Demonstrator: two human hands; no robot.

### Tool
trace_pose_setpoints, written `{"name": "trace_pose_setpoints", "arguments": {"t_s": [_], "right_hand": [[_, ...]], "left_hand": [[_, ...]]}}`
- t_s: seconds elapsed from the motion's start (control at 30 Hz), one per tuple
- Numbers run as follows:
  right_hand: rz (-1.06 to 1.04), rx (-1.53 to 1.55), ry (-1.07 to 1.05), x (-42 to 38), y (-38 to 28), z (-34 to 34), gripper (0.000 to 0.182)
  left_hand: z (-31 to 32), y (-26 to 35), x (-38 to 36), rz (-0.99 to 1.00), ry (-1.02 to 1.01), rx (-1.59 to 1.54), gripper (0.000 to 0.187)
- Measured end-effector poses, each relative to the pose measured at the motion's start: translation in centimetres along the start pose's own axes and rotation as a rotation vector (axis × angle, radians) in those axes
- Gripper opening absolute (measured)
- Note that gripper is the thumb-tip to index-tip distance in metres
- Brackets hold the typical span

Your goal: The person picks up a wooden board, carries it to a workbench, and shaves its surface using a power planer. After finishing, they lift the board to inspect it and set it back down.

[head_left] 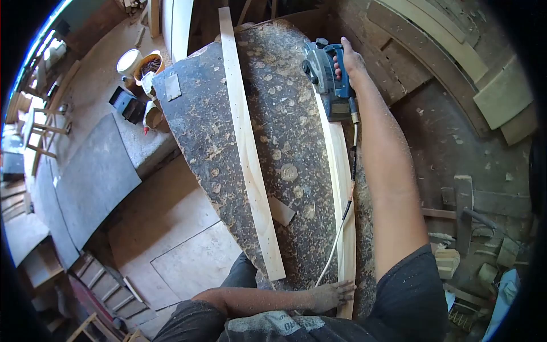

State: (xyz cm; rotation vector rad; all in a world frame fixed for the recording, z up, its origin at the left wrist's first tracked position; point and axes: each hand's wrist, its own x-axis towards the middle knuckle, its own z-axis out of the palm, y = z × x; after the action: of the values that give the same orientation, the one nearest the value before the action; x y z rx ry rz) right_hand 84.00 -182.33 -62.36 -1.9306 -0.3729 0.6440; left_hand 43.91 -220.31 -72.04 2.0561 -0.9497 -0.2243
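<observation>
My right hand (352, 64) is wrapped round the handle of a blue and grey power planer (329, 80), which rests on the far end of a pale wooden board (340, 171). A cable runs from the planer back along this board. Dusty, with fingers apart, my left hand (333, 296) lies flat across the board's near end. Left of it, a second pale board (245, 137) lies lengthwise on the dark, speckled workbench (199, 137). A small wood offcut (281, 211) lies between the two boards.
A small grey plate (172, 87) lies on the bench's left edge. Beyond that edge stand a white-lidded tub (129, 61), an orange-rimmed bucket (149, 65) and a black box (127, 105). Wooden boards (504, 100) and offcuts (447, 260) are at the right.
</observation>
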Motion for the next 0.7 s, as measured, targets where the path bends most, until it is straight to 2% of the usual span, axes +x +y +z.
{"name": "trace_pose_setpoints", "arguments": {"t_s": [0.07, 0.3, 0.37, 0.43, 0.5, 0.57, 0.63, 0.67, 0.7], "right_hand": [[0.039, 0.034, -0.02, -1.7, 0.7, -0.8, 0.066], [0.109, 0.015, -0.022, -11.2, 3.6, -4.6, 0.062], [0.133, 0.026, -0.027, -14.7, 4.6, -5.6, 0.061], [0.164, 0.037, -0.029, -18.4, 5.8, -7.1, 0.06], [0.205, 0.059, -0.075, -22.3, 7.3, -8.8, 0.058], [0.236, 0.053, -0.045, -27.0, 8.7, -10.5, 0.057], [0.272, 0.046, -0.052, -31.2, 10.2, -12.5, 0.057], [0.258, 0.092, -0.042, -33.6, 11.1, -13.5, 0.058], [0.289, 0.101, -0.013, -36.2, 12.1, -14.6, 0.058]], "left_hand": [[-1.6, 0.6, -0.2, -0.019, -0.082, 0.072, 0.045], [-1.4, 1.9, 0.1, -0.062, -0.142, 0.225, 0.056], [0.5, 2.2, 0.2, -0.131, 0.01, 0.315, 0.058], [-2.5, 3.6, -1.0, -0.098, -0.003, 0.173, 0.052], [-6.6, 6.1, -3.0, -0.375, -0.043, -0.528, 0.044], [-9.3, 7.3, -5.3, -0.438, 0.072, -0.595, 0.04], [-12.1, 8.0, -7.3, -0.337, 0.357, -0.525, 0.027], [-12.8, 7.0, -8.0, -0.437, 0.405, -0.494, 0.02], [-13.5, 7.1, -8.5, -0.578, 0.578, -0.591, 0.018]]}}
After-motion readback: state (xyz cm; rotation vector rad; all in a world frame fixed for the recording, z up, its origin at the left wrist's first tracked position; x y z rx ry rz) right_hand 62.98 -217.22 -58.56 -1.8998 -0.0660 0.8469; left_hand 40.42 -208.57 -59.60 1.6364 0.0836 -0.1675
